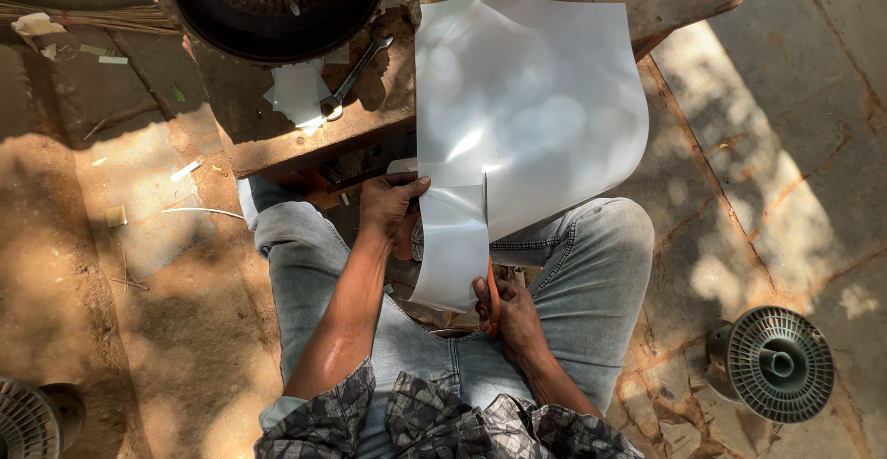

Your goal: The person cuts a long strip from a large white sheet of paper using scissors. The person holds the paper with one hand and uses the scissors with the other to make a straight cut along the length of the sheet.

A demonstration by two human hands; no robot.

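The left hand (388,202) has its fingers pinched together on the edge of a narrow strip partly cut from a large, thin, glossy white plastic sheet (531,99); the right hand (506,316) has its fingers closed around orange-handled scissors (492,291), blades hidden under the sheet; the cut looks part-way up, the strip curling free below the fingers and still joined above; beyond the fingers the sheet drapes over a rusty metal surface (277,140) carrying a steel spanner (356,76) and a dark round motor housing (277,2); stone floor (767,145) all around.
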